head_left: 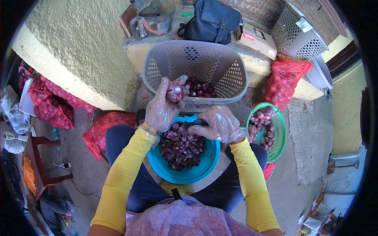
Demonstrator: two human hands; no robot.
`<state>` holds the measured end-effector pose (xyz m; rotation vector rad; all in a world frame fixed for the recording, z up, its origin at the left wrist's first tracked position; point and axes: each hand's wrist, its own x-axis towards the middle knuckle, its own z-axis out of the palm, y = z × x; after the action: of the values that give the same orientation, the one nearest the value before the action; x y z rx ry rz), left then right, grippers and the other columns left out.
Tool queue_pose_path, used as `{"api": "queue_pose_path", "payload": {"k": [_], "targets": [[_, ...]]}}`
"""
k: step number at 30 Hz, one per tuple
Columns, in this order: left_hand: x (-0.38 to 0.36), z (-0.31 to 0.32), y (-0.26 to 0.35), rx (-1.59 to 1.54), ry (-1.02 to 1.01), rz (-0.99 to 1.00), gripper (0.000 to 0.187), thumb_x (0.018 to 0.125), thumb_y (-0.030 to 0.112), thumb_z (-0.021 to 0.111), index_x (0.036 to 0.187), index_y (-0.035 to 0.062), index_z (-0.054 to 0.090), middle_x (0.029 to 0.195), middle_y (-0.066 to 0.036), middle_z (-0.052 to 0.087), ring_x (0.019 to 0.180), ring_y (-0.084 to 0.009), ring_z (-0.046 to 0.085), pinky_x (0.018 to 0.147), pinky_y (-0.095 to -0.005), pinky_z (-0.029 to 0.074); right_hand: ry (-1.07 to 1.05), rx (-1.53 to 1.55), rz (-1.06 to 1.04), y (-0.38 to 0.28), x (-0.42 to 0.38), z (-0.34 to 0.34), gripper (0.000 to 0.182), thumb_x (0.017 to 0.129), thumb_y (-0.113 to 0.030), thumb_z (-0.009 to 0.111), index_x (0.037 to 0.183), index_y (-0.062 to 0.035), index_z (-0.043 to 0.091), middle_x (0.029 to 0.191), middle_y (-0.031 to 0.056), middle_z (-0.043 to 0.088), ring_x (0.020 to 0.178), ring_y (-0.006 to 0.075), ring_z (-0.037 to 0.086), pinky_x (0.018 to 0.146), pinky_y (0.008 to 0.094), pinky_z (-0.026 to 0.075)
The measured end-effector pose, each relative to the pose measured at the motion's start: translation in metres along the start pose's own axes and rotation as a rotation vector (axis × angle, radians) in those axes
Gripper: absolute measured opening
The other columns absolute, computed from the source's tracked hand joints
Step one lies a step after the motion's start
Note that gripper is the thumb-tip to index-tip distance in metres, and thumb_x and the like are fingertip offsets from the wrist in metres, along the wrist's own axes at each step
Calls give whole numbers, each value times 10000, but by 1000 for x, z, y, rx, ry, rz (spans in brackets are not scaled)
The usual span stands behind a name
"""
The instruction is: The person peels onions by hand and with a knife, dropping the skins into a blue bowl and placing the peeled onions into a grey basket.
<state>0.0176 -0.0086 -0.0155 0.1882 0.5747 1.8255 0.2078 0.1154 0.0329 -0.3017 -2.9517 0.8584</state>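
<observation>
A purple onion [175, 93] with a pale cut end is held in my gloved left hand [162, 107], in front of the grey perforated basket [157, 63]. My right hand [219, 125], in a clear glove too, is closed around a dark handle [200, 122] above the blue basin; any blade is hard to make out. The blue basin [208, 167] between my legs holds onion skins and pieces [181, 147]. Several peeled-looking onions [201, 87] lie inside the grey basket.
At the right stands a green basket [280, 131] of onions, with a red mesh sack [284, 80] behind it. More red sacks [112, 126] lie at the left. On the ledge are a bucket [155, 19], a black bag [210, 21] and a cardboard box [256, 40].
</observation>
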Motion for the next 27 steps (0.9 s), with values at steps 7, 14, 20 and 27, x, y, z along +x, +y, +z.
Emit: {"api": "queue_pose_path", "payload": {"k": [7, 14, 20, 27], "targets": [[3, 6, -10, -54, -51, 45, 358, 1091, 324, 564, 1312, 46, 609, 1117, -46, 654, 1114, -233, 638, 952, -361, 528, 478, 148, 103, -1, 8, 7, 478, 775, -495, 880, 883, -53, 735, 708, 188, 682, 689, 397, 698, 646, 485, 547], [1, 12, -21, 14, -66, 60, 375, 1099, 300, 549, 1389, 63, 552, 1123, -48, 651, 1118, -253, 647, 1015, -418, 523, 655, 1, 73, 9, 21, 16, 551, 729, -540, 892, 921, -53, 717, 727, 178, 696, 720, 402, 714, 642, 477, 557], [2, 10, -27, 85, -175, 54, 443, 1111, 380, 504, 1370, 26, 563, 1351, -74, 600, 1156, -223, 613, 1068, -421, 505, 609, 5, 98, 8, 21, 13, 480, 780, -489, 882, 911, -49, 740, 792, 189, 726, 762, 398, 718, 687, 458, 547], [3, 4, -31, 23, -217, 53, 368, 1111, 377, 512, 1258, 51, 595, 1333, -71, 604, 1053, -152, 589, 982, -363, 508, 582, -23, 95, 12, 20, 14, 423, 829, -455, 849, 884, -46, 754, 766, 190, 712, 728, 400, 708, 676, 466, 544]]}}
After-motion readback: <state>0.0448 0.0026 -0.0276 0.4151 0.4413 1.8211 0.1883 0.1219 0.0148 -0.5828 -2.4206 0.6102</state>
